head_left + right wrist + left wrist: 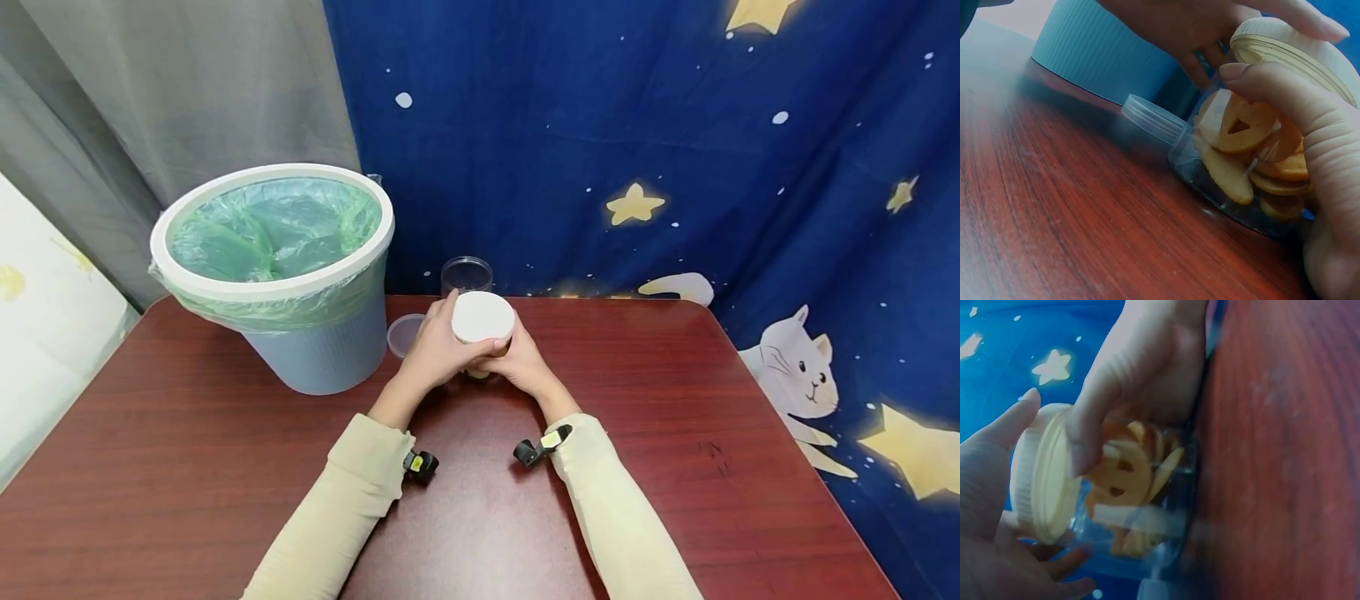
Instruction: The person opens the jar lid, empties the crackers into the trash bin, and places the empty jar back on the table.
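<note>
A clear jar [1194, 178] of round, flat orange-brown biscuits [1227, 172], some with cut-out holes, is between both hands near the table's back edge. It carries a white ribbed lid [483, 317]. My left hand [433, 346] grips the lid, thumb and fingers spread around its rim in the left wrist view. Around the jar's clear body my right hand [521, 358] is curled, its thumb [1266, 78] lying just below the lid. The jar's base is close over the table. From the head view, hands and lid hide most of the body.
Behind the hands stands another clear container [467, 271]. A clear round lid [403, 333] lies left of the jar. A blue bin [322, 354] with a white rim and green liner stands on the table's left. The dark red table [660, 433] meets a blue star-patterned curtain [525, 125].
</note>
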